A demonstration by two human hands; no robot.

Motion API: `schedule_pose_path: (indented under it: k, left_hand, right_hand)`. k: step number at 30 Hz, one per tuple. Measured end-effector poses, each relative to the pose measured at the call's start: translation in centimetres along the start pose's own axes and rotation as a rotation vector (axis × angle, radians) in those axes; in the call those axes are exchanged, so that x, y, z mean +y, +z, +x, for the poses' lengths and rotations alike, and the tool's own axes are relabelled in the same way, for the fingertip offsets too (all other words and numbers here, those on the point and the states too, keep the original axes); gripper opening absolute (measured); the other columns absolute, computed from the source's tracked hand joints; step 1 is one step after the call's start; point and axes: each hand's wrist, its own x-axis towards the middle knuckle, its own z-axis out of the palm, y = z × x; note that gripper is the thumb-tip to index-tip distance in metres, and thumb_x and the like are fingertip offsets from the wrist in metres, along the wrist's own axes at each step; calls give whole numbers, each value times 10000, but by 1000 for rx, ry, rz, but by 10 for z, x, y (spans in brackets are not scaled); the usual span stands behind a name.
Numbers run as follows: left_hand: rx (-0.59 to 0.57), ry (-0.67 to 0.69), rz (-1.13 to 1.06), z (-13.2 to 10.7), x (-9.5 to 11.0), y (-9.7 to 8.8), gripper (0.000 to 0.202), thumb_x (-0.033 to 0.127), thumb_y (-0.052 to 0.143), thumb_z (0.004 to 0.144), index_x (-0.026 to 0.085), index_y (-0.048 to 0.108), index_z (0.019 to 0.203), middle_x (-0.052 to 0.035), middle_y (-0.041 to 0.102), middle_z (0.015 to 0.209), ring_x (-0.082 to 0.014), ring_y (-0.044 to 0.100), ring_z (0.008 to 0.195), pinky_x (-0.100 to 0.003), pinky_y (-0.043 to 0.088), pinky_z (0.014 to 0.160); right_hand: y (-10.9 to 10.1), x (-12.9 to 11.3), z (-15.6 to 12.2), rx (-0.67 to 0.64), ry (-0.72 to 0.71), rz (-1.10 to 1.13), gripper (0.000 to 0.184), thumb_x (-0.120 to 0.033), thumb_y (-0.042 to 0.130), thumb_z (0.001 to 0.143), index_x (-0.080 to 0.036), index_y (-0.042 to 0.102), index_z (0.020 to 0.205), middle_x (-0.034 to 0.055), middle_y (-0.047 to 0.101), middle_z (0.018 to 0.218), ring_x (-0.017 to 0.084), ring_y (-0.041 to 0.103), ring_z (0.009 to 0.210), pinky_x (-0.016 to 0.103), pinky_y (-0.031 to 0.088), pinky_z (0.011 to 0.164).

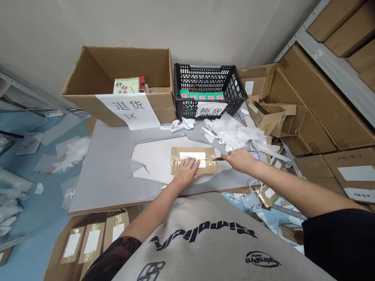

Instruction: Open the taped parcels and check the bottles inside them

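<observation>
Pressing down on a taped carton (209,168) with the left hand (185,172), using flat, slightly spread fingers over its white label (202,164) without closing round anything, probably to stop it sliding or turning. Gripping a slim red-and-black tool (218,159) in the right hand (238,159), with fingers clamped round the handle, and pointing its thin end toward the left fingers along the tape (175,160), seemingly for alignment with the seam. Bracing the carton lengthwise under the left fingers and just left of the right ones, on a torn-edged pale patch (155,164) of the grey tabletop (108,164), perhaps for flat, firm support. Beyond the right fingers, heaped white scraps (230,130), apparently out of the carton's way. Farther ahead, between and beyond both sets of fingers, a black crate (184,110) with green-and-pink packs (209,96); beyond and left of the left fingers, a large open box (164,105), also with a paper sign (130,113) in front, perhaps for telling contents apart.
</observation>
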Motion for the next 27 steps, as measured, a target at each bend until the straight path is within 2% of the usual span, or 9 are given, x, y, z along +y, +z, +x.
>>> schedule_pose_path:
  k: [3,7,11,15,20,22,24,25,27]
  left_hand:
    - [10,-13,-20,0,1,-1,599,512,544,909,200,435,1408,-148,498,1361,-329,405,1289,-455,322,1066]
    - [15,-26,-45,5,5,-8,599,451,627,864,191,458,1377,-142,516,1322,-332,431,1242,-454,352,1036]
    - [16,-38,-40,13,8,-17,633,427,686,813,165,480,1351,-150,522,1300,-339,450,1201,-450,374,1010]
    - [22,-22,-34,13,7,-19,636,472,650,842,140,481,1357,-165,531,1291,-343,464,1186,-460,387,1001]
    - [32,14,-90,14,-7,-22,562,535,509,919,169,512,1346,-158,515,1334,-333,429,1261,-464,353,1056]
    - [12,26,-109,20,-18,-24,762,644,589,824,177,449,1410,-174,408,1454,-367,316,1369,-490,298,1105]
    - [-40,25,-117,30,-28,-26,1082,760,689,634,170,351,1476,-191,272,1546,-411,183,1432,-524,232,1138]
    - [-75,20,-116,35,-32,-26,1204,787,720,548,163,313,1494,-197,235,1562,-427,150,1441,-533,206,1147]
    - [-135,4,-103,44,-36,-26,1313,777,764,457,149,281,1503,-210,249,1552,-443,168,1429,-532,171,1154]
  right_hand:
    - [13,12,0,11,-14,64,314,-238,437,941,-245,603,1207,134,715,962,282,679,862,333,417,678]
    - [32,29,-8,74,-9,212,350,-399,376,987,-315,561,1271,75,726,1032,255,672,889,295,399,644]
    - [38,38,-18,152,-7,319,373,-423,375,989,-354,534,1319,45,727,1084,236,670,893,284,406,653]
    - [43,38,-21,220,45,431,384,-425,396,978,-343,547,1322,40,724,1116,238,669,909,300,440,710]
    - [69,22,-19,269,62,604,376,-369,407,976,-329,532,1329,11,699,1190,228,656,1002,321,467,826]
    - [79,17,-19,269,64,629,379,-358,413,975,-322,526,1335,11,693,1203,232,648,1038,331,469,853]
    - [83,14,-18,261,62,625,386,-350,414,976,-322,516,1347,14,682,1229,234,638,1069,339,470,871]
    - [83,14,-17,256,62,616,390,-348,412,977,-322,511,1354,16,677,1239,234,634,1080,341,469,877]
    - [80,16,-17,247,66,592,392,-347,409,980,-320,508,1358,22,674,1246,234,629,1093,343,468,884]
